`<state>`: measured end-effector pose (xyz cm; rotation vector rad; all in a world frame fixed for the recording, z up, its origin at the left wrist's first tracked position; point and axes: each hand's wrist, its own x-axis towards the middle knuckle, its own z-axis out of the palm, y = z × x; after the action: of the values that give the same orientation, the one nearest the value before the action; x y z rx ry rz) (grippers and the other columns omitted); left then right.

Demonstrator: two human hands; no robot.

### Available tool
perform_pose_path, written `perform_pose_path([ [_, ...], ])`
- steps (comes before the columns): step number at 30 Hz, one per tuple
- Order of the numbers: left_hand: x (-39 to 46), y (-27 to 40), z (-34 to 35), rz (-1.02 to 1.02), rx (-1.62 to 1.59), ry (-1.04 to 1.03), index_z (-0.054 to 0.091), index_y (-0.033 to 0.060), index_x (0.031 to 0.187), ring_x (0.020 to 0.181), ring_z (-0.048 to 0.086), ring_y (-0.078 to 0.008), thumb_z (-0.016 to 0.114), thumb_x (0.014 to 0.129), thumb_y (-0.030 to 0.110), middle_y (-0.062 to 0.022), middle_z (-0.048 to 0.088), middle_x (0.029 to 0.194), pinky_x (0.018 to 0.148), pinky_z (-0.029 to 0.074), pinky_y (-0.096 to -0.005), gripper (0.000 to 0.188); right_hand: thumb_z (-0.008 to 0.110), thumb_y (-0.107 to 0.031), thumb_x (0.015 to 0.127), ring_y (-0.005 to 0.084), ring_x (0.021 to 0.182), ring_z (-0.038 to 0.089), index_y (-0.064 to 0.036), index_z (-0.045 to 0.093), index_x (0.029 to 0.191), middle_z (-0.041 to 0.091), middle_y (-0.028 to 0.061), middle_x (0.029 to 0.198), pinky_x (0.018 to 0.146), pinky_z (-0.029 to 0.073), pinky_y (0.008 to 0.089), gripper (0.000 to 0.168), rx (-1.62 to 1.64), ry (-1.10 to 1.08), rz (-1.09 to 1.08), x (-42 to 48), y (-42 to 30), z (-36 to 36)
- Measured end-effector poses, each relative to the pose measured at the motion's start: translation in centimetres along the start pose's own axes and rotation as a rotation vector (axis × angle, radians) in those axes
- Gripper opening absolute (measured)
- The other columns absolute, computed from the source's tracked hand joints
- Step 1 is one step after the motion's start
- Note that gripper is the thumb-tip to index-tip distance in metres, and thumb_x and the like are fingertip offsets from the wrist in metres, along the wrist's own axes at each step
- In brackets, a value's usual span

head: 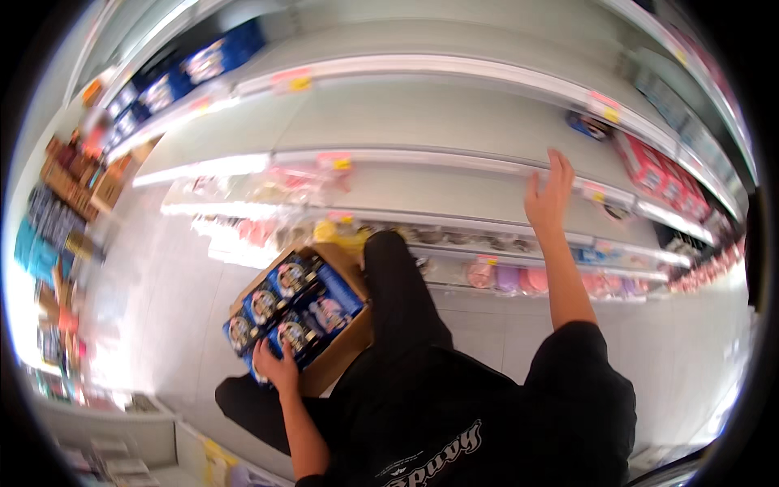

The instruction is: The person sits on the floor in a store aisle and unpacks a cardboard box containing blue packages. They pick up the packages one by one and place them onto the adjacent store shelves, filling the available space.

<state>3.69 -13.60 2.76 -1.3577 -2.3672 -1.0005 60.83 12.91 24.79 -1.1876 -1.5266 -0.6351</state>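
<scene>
A cardboard carton (341, 359) with its top folded back stands before me, beside my knee. Packed inside are several dark blue boxes (291, 275) with round pictures on them. My left hand (277, 365) lies over the boxes at the carton's near left corner, thumb and fingers spread; whether it grips one is hidden. My right hand (549, 192) is raised in front of the shelf edge with fingers apart and nothing in it. Close to it, deeper on the shelf (414, 119), sits a single dark blue box (588, 125).
Red boxes (660, 173) line the shelf at right. More blue boxes (182, 70) stand at upper left. Bagged pink and purple goods (517, 278) fill the lowest shelf. Brown cartons (73, 182) are stacked at far left on the tiled floor (158, 292).
</scene>
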Motion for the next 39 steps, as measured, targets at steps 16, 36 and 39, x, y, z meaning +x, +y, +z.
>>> perform_pose_path([
  [16,-0.2,1.3,-1.1,0.044,0.058,-0.026,0.064,-0.0023,0.117,0.122,0.051,-0.0419,0.076,0.083,0.030,-0.0242,0.058,0.129,0.106,0.036,-0.0504,0.048,0.066,-0.029,0.088,0.0361,0.128,0.052,-0.009,0.058,0.131,0.058,0.0176,0.135,0.108,0.043,0.0447,0.048,-0.685,-0.669,-0.058,16.2,29.7,1.3],
  [36,-0.3,3.3,-0.9,-0.060,-0.028,0.038,0.065,0.0017,0.117,0.125,0.048,-0.0397,0.078,0.081,0.033,-0.0184,0.056,0.132,0.106,0.036,-0.0506,0.050,0.089,-0.032,0.071,0.0392,0.116,0.059,0.005,0.057,0.127,0.063,0.0244,0.122,0.099,0.045,0.0472,0.075,-0.085,-0.001,-0.012,10.5,17.3,-5.5],
  [39,-1.1,2.5,-1.3,-0.078,-0.018,0.039,0.064,0.0027,0.119,0.128,0.046,-0.0397,0.076,0.083,0.033,-0.0177,0.055,0.133,0.108,0.034,-0.0514,0.049,0.091,-0.021,0.068,0.0372,0.111,0.061,0.005,0.052,0.130,0.058,0.0219,0.125,0.097,0.048,0.0468,0.078,-0.301,0.178,-0.270,6.4,8.3,-6.5],
])
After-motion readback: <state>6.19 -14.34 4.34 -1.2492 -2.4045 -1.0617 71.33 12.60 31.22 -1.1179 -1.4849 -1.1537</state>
